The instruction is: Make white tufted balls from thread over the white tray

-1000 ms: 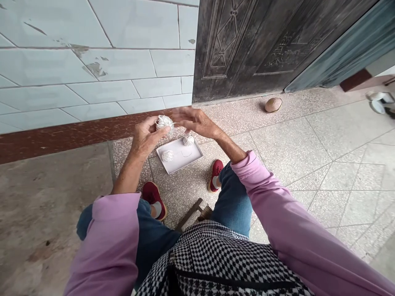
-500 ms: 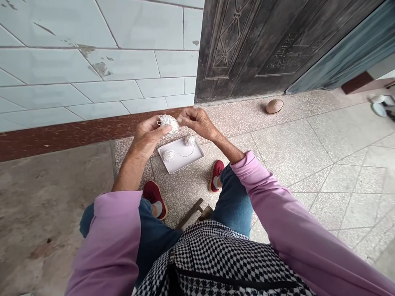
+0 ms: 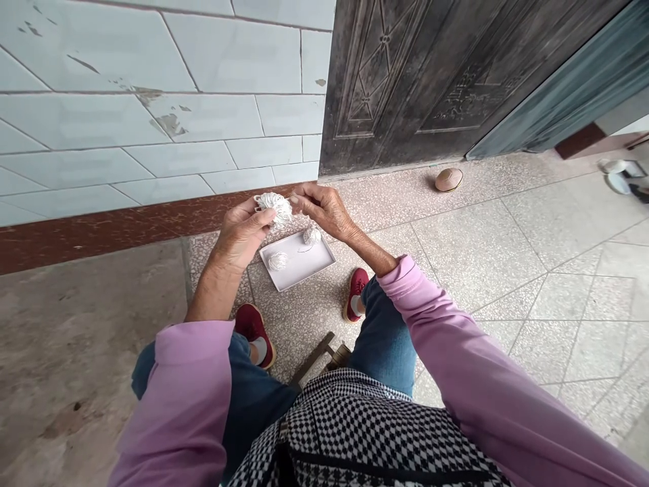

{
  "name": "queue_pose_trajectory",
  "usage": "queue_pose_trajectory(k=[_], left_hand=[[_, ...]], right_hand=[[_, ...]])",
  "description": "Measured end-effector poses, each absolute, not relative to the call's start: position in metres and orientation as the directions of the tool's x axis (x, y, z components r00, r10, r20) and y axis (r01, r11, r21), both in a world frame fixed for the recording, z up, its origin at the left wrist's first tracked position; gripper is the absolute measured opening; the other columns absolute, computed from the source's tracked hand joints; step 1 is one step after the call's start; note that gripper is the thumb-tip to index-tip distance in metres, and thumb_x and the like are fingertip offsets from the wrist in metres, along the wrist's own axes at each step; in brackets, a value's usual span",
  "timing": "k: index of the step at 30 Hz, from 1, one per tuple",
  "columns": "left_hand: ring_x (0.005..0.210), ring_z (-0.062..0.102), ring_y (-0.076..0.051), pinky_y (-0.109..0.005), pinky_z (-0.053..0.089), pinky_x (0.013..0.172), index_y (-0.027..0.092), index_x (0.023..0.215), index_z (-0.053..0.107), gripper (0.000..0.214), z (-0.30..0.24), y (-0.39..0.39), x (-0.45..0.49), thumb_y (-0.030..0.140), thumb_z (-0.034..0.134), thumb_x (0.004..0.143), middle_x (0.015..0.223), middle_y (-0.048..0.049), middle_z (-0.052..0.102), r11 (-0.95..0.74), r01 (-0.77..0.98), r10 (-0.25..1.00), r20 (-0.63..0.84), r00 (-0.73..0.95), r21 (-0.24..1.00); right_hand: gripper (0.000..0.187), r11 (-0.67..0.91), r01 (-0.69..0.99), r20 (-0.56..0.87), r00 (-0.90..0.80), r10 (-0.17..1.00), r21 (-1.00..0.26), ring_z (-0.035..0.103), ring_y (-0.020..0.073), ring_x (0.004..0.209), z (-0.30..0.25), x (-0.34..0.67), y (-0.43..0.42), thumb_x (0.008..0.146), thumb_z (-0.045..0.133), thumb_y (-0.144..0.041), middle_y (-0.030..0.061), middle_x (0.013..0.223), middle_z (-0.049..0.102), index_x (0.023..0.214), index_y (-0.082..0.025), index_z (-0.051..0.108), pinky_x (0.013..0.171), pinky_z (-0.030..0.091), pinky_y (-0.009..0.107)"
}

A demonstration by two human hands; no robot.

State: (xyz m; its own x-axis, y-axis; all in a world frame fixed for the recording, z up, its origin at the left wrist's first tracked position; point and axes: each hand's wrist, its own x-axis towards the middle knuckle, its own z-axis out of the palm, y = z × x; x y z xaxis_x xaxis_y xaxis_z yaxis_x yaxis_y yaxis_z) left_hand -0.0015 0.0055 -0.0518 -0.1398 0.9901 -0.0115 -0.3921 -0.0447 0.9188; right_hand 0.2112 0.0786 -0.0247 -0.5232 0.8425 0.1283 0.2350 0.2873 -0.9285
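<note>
My left hand (image 3: pixel 243 233) is closed around a looped bundle of white yarn (image 3: pixel 275 208), its thumb pressed on the near side. My right hand (image 3: pixel 324 208) pinches at the bundle's right edge, thumb and forefinger together; a strand there is too fine to make out clearly. Beneath both hands a shallow white tray (image 3: pixel 299 272) lies on the floor. In its left part rests one white yarn ball (image 3: pixel 278 261). Another white yarn ball (image 3: pixel 311 236) sits at the tray's far right corner, with a short loose strand beside it.
My red shoes (image 3: pixel 255 331) flank the tray. Part of a wooden stool (image 3: pixel 314 358) shows between my knees. A tiled wall (image 3: pixel 203 108) and a dark carved door (image 3: pixel 385 81) stand ahead. A brownish rounded object (image 3: pixel 449 180) lies by the door.
The yarn bundle and my left hand have shifted slightly left. The loose strand in the tray has drawn up towards the right ball. The camera view has tilted slightly.
</note>
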Motion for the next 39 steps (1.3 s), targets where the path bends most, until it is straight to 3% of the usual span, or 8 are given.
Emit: queue_pose_trajectory(k=[5, 9, 14, 19, 25, 29, 33, 39], left_hand=[[0.108, 0.086, -0.030, -0.040, 0.074, 0.091, 0.025, 0.104, 0.089, 0.048, -0.055, 0.006, -0.001, 0.042, 0.119, 0.070, 0.111, -0.0112, 0.090, -0.062, -0.405, 0.990, 0.004, -0.143, 0.912], [0.102, 0.084, -0.026, -0.038, 0.074, 0.090, 0.024, 0.105, 0.089, 0.050, -0.059, 0.012, -0.002, 0.041, 0.118, 0.067, 0.111, -0.0103, 0.090, -0.132, -0.430, 0.971, 0.029, -0.237, 0.893], [0.101, 0.082, -0.026, -0.036, 0.070, 0.092, 0.023, 0.111, 0.092, 0.052, -0.063, 0.015, -0.013, 0.031, 0.114, 0.065, 0.110, -0.0082, 0.091, -0.149, -0.187, 0.947, 0.086, -0.309, 0.971], [0.098, 0.080, -0.028, -0.034, 0.068, 0.081, 0.023, 0.117, 0.097, 0.043, -0.065, 0.009, -0.015, 0.037, 0.105, 0.077, 0.112, -0.0080, 0.092, -0.069, 0.026, 0.987, 0.072, -0.146, 0.997], [0.099, 0.080, -0.029, -0.030, 0.065, 0.069, 0.023, 0.122, 0.098, 0.048, -0.061, 0.004, -0.007, 0.045, 0.110, 0.081, 0.121, -0.0141, 0.091, 0.045, -0.175, 0.997, -0.034, 0.068, 0.984], [0.088, 0.074, -0.024, -0.029, 0.062, 0.066, 0.022, 0.110, 0.099, 0.045, -0.060, 0.004, -0.009, 0.048, 0.119, 0.079, 0.109, -0.0144, 0.087, 0.110, -0.288, 0.991, -0.083, 0.104, 0.951], [0.088, 0.075, -0.028, -0.035, 0.061, 0.064, 0.021, 0.112, 0.098, 0.050, -0.062, 0.004, -0.011, 0.054, 0.119, 0.080, 0.108, -0.0173, 0.084, 0.109, -0.312, 0.991, -0.080, 0.105, 0.944], [0.095, 0.081, -0.031, -0.039, 0.071, 0.075, 0.024, 0.116, 0.097, 0.055, -0.057, 0.003, -0.008, 0.051, 0.120, 0.073, 0.110, -0.0149, 0.088, 0.075, -0.375, 0.997, -0.058, 0.058, 0.924]], right_hand=[[0.043, 0.250, 0.238, 0.086, -0.542, 0.836, -0.939, 0.058, 0.0190, 0.082, -0.029, 0.202, 0.072, 0.131, 0.078, -0.023, -0.0027, 0.077, 0.064, 0.089, -0.025, 0.066, 0.084, 0.047, 0.036], [0.052, 0.310, 0.284, 0.063, -0.637, 0.768, -0.907, 0.062, 0.0188, 0.082, -0.037, 0.193, 0.063, 0.131, 0.080, -0.024, -0.0024, 0.077, 0.065, 0.084, -0.024, 0.060, 0.086, 0.046, 0.035], [0.039, 0.422, 0.299, 0.055, -0.758, 0.650, -0.856, 0.063, 0.0203, 0.083, -0.042, 0.196, 0.058, 0.129, 0.076, -0.020, -0.0013, 0.081, 0.066, 0.091, -0.023, 0.067, 0.089, 0.045, 0.036], [0.051, 0.372, 0.281, 0.111, -0.648, 0.754, -0.885, 0.055, 0.0231, 0.085, -0.030, 0.216, 0.070, 0.123, 0.093, -0.047, -0.0004, 0.079, 0.060, 0.086, -0.026, 0.065, 0.083, 0.047, 0.037], [0.057, 0.387, 0.205, 0.223, -0.548, 0.806, -0.899, 0.047, 0.0214, 0.083, -0.021, 0.226, 0.077, 0.124, 0.089, -0.052, -0.0014, 0.081, 0.048, 0.084, -0.027, 0.056, 0.082, 0.047, 0.038], [0.062, 0.396, 0.183, 0.256, -0.514, 0.818, -0.900, 0.046, 0.0214, 0.083, -0.024, 0.224, 0.077, 0.124, 0.087, -0.065, -0.0012, 0.082, 0.048, 0.085, -0.028, 0.055, 0.078, 0.049, 0.037], [0.072, 0.353, 0.100, 0.255, -0.515, 0.818, -0.930, 0.043, 0.0209, 0.080, -0.026, 0.220, 0.080, 0.118, 0.090, -0.086, -0.0005, 0.080, 0.053, 0.086, -0.029, 0.061, 0.073, 0.048, 0.038], [0.075, 0.251, 0.068, 0.185, -0.498, 0.847, -0.966, 0.041, 0.0206, 0.080, -0.023, 0.212, 0.078, 0.119, 0.090, -0.085, -0.0001, 0.080, 0.053, 0.082, -0.030, 0.055, 0.072, 0.048, 0.038]])
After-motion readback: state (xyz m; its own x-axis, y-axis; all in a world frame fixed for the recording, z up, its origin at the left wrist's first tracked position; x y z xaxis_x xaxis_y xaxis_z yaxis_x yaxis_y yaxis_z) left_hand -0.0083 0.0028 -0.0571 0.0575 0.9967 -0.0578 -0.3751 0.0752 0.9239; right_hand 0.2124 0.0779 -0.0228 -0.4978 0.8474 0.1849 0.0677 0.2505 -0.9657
